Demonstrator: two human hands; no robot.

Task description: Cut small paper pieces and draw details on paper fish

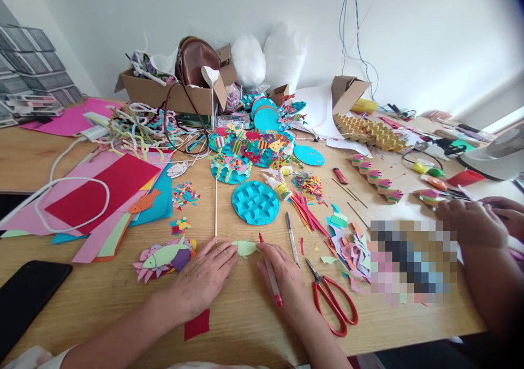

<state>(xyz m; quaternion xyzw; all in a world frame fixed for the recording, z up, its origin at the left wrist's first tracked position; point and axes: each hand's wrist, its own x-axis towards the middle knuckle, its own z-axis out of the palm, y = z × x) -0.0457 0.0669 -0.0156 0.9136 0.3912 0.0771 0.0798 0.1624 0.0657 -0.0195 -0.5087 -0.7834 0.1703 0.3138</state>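
A small pale green paper fish (245,248) lies flat on the table between my two hands. The outstretched fingers of my left hand (208,275) rest against its left end. In my right hand (284,276) is a red pen (272,281), its tip pointing away from me and the fingers at the fish's right end. Left of my left hand is a pile of cut paper fish (161,259), a green one on top. A dark red paper scrap (197,325) lies by my left wrist. Red-handled scissors (335,303) and a second pen (292,238) lie right of my right hand.
Ahead are a blue textured disc (256,202), a wooden stick (216,205) and glue bottles (278,186). Coloured paper sheets (106,194) and a black phone (35,292) lie left. Paper scraps (352,251) lie right, near another person's hand (470,221). A blurred patch hides part there.
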